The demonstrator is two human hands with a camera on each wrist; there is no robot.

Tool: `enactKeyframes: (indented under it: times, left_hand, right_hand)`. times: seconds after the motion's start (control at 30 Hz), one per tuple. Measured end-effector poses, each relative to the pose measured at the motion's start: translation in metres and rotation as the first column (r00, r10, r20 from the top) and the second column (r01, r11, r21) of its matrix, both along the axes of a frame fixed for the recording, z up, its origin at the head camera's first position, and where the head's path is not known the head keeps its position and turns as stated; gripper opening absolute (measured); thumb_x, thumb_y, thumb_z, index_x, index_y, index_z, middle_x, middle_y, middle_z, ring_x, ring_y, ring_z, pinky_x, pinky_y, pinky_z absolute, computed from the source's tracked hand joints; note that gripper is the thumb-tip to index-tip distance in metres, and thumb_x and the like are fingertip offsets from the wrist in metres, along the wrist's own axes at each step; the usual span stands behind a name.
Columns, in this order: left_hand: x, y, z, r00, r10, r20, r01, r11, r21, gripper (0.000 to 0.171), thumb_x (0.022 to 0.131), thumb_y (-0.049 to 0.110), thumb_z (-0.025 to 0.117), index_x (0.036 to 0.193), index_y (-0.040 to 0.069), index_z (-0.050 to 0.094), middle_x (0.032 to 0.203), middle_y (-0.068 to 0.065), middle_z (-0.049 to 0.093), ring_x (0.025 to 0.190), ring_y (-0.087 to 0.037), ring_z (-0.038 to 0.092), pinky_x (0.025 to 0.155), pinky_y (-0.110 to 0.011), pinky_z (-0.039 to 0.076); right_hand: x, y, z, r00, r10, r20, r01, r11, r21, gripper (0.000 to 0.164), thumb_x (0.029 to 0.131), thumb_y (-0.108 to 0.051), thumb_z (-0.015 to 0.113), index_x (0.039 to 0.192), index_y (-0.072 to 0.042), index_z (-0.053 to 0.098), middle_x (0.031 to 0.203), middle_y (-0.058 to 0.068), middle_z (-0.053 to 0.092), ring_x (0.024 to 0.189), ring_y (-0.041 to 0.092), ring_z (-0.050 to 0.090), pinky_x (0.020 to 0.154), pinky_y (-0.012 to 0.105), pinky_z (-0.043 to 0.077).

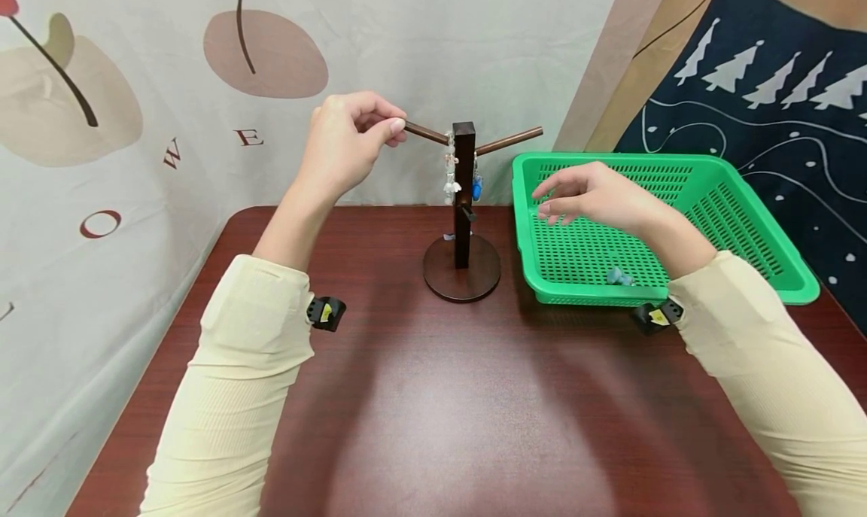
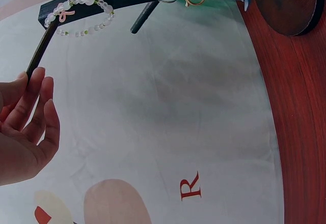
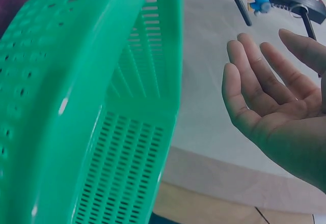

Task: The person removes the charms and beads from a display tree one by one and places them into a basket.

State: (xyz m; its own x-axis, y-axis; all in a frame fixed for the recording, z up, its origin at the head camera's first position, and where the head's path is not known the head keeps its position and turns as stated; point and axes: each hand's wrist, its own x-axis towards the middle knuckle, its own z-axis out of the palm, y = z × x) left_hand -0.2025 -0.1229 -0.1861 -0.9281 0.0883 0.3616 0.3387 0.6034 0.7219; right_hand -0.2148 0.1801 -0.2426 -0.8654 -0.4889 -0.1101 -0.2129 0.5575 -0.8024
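My left hand pinches the outer end of the upper left peg on a dark wooden jewellery stand. A bracelet of clear and white beads hangs on that peg close to the post; a white butterfly charm and a pink bow show in the left wrist view. On the right side of the post hangs a piece with a blue charm. My right hand hovers above the near left part of a green basket, its fingers loosely bent with nothing held.
A small light-blue item lies in the basket near its front wall. The stand's round base rests on the reddish-brown table. Behind stand a pale printed cloth and a dark cloth with white trees.
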Motion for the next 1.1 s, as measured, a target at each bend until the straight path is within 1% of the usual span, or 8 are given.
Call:
enactKeyframes:
  times: [0.17, 0.3, 0.4, 0.6, 0.67, 0.87, 0.93, 1.1]
  left_hand:
    - [0.001, 0.0, 0.0, 1.0, 0.001, -0.003, -0.001, 1.0, -0.003, 0.012, 0.087, 0.011, 0.063, 0.093, 0.004, 0.07, 0.079, -0.004, 0.069, 0.07, -0.003, 0.061, 0.063, -0.021, 0.036]
    - [0.001, 0.001, 0.001, 1.0, 0.002, 0.003, -0.002, 1.0, 0.0, 0.012, 0.087, 0.01, 0.062, 0.094, 0.004, 0.07, 0.08, -0.004, 0.069, 0.07, -0.004, 0.061, 0.063, -0.021, 0.037]
    - [0.001, 0.001, 0.001, 1.0, 0.005, 0.007, -0.005, 1.0, -0.002, 0.012, 0.087, 0.01, 0.062, 0.094, 0.004, 0.07, 0.08, -0.004, 0.069, 0.071, -0.005, 0.061, 0.063, -0.021, 0.037]
    - [0.001, 0.001, 0.001, 1.0, 0.009, 0.006, -0.009, 1.0, -0.008, 0.012, 0.087, 0.01, 0.062, 0.094, 0.004, 0.07, 0.08, -0.004, 0.069, 0.071, -0.004, 0.061, 0.063, -0.021, 0.036]
    - [0.001, 0.001, 0.001, 1.0, 0.008, 0.003, -0.008, 1.0, -0.008, 0.012, 0.087, 0.01, 0.062, 0.094, 0.004, 0.07, 0.08, -0.004, 0.069, 0.071, -0.004, 0.061, 0.063, -0.021, 0.036]
    - [0.001, 0.001, 0.001, 1.0, 0.009, -0.002, -0.009, 1.0, -0.013, 0.012, 0.087, 0.01, 0.062, 0.094, 0.004, 0.07, 0.078, -0.003, 0.069, 0.07, -0.005, 0.06, 0.062, -0.021, 0.036]
    - [0.001, 0.001, 0.001, 1.0, 0.01, -0.001, -0.01, 1.0, -0.011, 0.012, 0.087, 0.01, 0.062, 0.094, 0.004, 0.07, 0.078, -0.004, 0.069, 0.07, -0.005, 0.06, 0.062, -0.021, 0.036]
    - [0.002, 0.001, 0.001, 1.0, 0.009, 0.0, -0.009, 1.0, -0.008, 0.012, 0.087, 0.01, 0.062, 0.094, 0.004, 0.07, 0.08, -0.005, 0.069, 0.071, -0.005, 0.061, 0.062, -0.02, 0.036]
  right_hand:
    - [-0.001, -0.009, -0.003, 1.0, 0.019, 0.004, -0.018, 1.0, -0.013, 0.031, 0.089, -0.013, 0.059, 0.116, 0.003, 0.057, 0.095, 0.014, 0.067, 0.08, 0.02, 0.063, 0.072, 0.03, 0.05]
    - [-0.002, -0.015, -0.004, 1.0, 0.029, 0.004, -0.028, 1.0, -0.011, 0.031, 0.089, -0.012, 0.058, 0.117, 0.0, 0.056, 0.097, 0.018, 0.065, 0.079, 0.02, 0.063, 0.072, 0.032, 0.05]
    - [-0.003, -0.021, -0.005, 0.999, 0.031, 0.007, -0.031, 0.999, -0.007, 0.03, 0.09, -0.013, 0.058, 0.118, -0.003, 0.057, 0.097, 0.018, 0.065, 0.08, 0.023, 0.062, 0.072, 0.033, 0.05]
    - [-0.007, -0.032, -0.005, 1.0, 0.021, 0.012, -0.021, 1.0, -0.019, 0.031, 0.089, -0.013, 0.059, 0.119, -0.006, 0.056, 0.093, 0.012, 0.066, 0.084, 0.031, 0.061, 0.071, 0.033, 0.05]
    - [-0.009, -0.036, -0.005, 1.0, 0.016, 0.007, -0.016, 0.999, -0.03, 0.031, 0.089, -0.013, 0.059, 0.119, -0.005, 0.056, 0.092, 0.011, 0.066, 0.083, 0.031, 0.061, 0.071, 0.035, 0.05]
    - [-0.011, -0.048, -0.003, 1.0, 0.003, -0.005, -0.003, 0.999, -0.043, 0.035, 0.088, -0.014, 0.06, 0.121, -0.005, 0.055, 0.092, 0.012, 0.065, 0.079, 0.022, 0.062, 0.074, 0.039, 0.05]
    - [-0.011, -0.051, -0.002, 1.0, -0.004, -0.009, 0.003, 0.999, -0.034, 0.036, 0.088, -0.016, 0.061, 0.123, -0.007, 0.054, 0.092, 0.012, 0.064, 0.079, 0.02, 0.062, 0.075, 0.039, 0.049]
    - [-0.013, -0.057, -0.002, 1.0, -0.027, -0.01, 0.027, 0.999, -0.04, 0.038, 0.089, -0.017, 0.06, 0.125, -0.009, 0.052, 0.095, 0.013, 0.063, 0.078, 0.02, 0.061, 0.074, 0.037, 0.05]
